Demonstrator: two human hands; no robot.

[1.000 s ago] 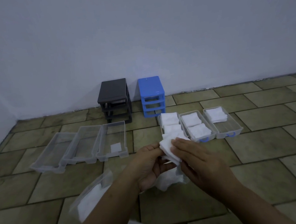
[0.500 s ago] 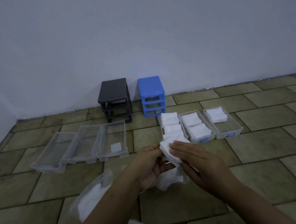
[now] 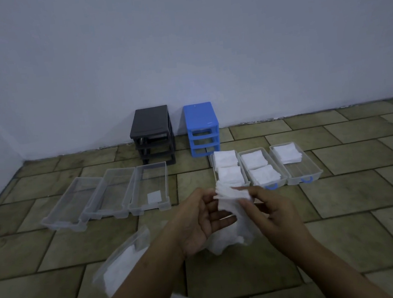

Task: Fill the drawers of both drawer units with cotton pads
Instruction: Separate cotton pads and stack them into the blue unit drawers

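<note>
Floor tiles (image 3: 339,197), greenish and worn, fill the lower half of the view and run back to a plain pale wall (image 3: 180,42). Nearest the camera, left of the forearms, a clear plastic bag (image 3: 122,264) with white pads inside lies on the tiles.

Beyond the bag, the left hand (image 3: 198,223) and right hand (image 3: 273,213) meet over the floor. Both pinch a fanned stack of cotton pads (image 3: 231,193) between thumb and fingertips, the left from the left edge, the right from the right edge with its fingers curled round. A crumpled clear wrapper (image 3: 230,237) hangs below the stack, between the palms.

Just behind the hands sit three clear drawers with blue handles. The left one (image 3: 228,169) holds two piles of pads and is partly hidden by the held stack; the middle one (image 3: 262,169) also holds two piles; the right one (image 3: 295,163) has one pile at its far end. Left of the hands, three more clear drawers (image 3: 106,196) lie side by side, the rightmost showing one small white square.

Farthest back, against the wall, stand a black drawer frame (image 3: 153,133) and a blue drawer frame (image 3: 202,129), slots vacant.
</note>
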